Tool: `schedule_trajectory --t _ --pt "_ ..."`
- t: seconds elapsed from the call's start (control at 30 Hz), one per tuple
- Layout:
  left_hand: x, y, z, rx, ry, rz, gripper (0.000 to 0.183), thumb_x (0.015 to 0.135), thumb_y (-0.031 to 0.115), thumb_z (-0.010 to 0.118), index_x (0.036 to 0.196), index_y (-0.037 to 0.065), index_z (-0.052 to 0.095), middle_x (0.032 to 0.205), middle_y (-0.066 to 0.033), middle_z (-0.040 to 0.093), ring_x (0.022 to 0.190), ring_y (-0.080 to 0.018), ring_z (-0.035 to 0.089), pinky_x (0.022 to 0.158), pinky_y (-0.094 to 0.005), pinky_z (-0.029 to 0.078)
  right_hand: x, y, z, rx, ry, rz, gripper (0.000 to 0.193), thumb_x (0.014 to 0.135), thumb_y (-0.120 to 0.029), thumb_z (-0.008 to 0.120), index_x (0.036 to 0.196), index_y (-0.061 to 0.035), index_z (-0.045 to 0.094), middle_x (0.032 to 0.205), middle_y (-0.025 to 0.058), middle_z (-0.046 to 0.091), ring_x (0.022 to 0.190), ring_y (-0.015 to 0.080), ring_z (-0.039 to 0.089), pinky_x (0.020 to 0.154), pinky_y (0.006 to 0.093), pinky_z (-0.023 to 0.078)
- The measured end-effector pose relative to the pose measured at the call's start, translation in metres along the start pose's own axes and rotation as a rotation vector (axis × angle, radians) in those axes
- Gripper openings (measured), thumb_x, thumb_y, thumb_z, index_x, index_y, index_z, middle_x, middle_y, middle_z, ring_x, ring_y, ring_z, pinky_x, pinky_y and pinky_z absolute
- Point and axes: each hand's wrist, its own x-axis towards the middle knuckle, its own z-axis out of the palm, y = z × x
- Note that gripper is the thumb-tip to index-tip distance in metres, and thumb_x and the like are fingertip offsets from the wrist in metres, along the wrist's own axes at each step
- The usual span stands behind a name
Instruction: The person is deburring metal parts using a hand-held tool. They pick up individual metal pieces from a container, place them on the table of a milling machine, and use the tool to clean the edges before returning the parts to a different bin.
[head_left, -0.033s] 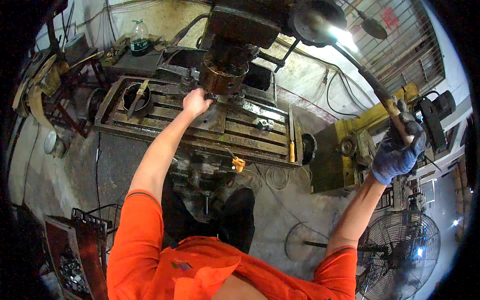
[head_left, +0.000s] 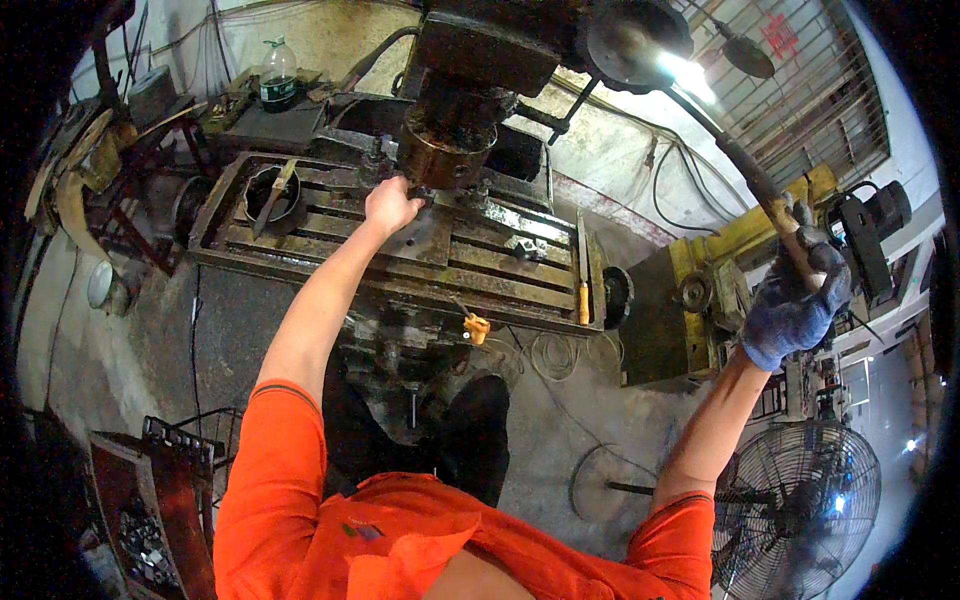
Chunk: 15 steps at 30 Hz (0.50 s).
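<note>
My bare left hand (head_left: 393, 207) reaches to the middle of a slotted metal machine table (head_left: 350, 262), its fingers closed round a small dark metal piece (head_left: 425, 197). Just above it hangs the machine's thick brown cylindrical head (head_left: 447, 150). Up at the right, my right hand (head_left: 795, 310), in a blue-grey glove, is wrapped round the end of a long lever (head_left: 745, 160) that slopes up to the machine's round hub. Another small dark metal piece (head_left: 527, 250) lies on the table, right of my left hand. Whether the two pieces are alike is too small to tell.
A pot (head_left: 285, 215) with a flat brush (head_left: 275, 195) stands on the table's left end. At its right end lies a file with a yellow handle (head_left: 584, 303). An orange-handled tool (head_left: 477, 328) is at the front edge. A large fan (head_left: 800, 500) stands lower right.
</note>
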Motion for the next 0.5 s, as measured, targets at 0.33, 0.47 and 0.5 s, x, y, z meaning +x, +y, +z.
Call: schedule_trajectory --t 0.33,0.47,0.5 --pt "-0.005 0.006 -0.006 -0.047 0.048 -0.004 0.030 0.066 0.028 0.069 0.085 0.005 0.066 0.083 -0.0156 0.063 0.084 -0.0311 0.059 0.074 -0.0397 0.047 -0.027 0.008 0.001 -0.071 0.007 -0.018 0.037 0.085 -0.034 0.044 0.084 0.0007 0.055 0.089 0.0129 0.057 0.093 0.0290 0.054 0.086 0.0398 0.039" --pt "-0.005 0.008 -0.008 -0.006 0.036 -0.014 0.031 0.066 0.028 0.069 0.087 0.005 0.066 0.083 -0.0162 0.063 0.084 -0.0312 0.060 0.073 -0.0397 0.047 -0.021 0.009 -0.001 -0.160 -0.040 -0.081 0.037 0.085 -0.032 0.044 0.085 0.0024 0.057 0.088 0.0123 0.058 0.089 0.0280 0.056 0.085 0.0393 0.040" --pt "-0.006 0.009 -0.009 0.012 0.027 -0.016 0.031 0.066 0.028 0.069 0.087 0.005 0.066 0.082 -0.0164 0.063 0.083 -0.0312 0.060 0.073 -0.0396 0.048 -0.020 0.010 -0.004 -0.201 -0.022 -0.056 0.037 0.085 -0.032 0.044 0.085 0.0028 0.058 0.087 0.0125 0.058 0.088 0.0279 0.056 0.084 0.0392 0.040"
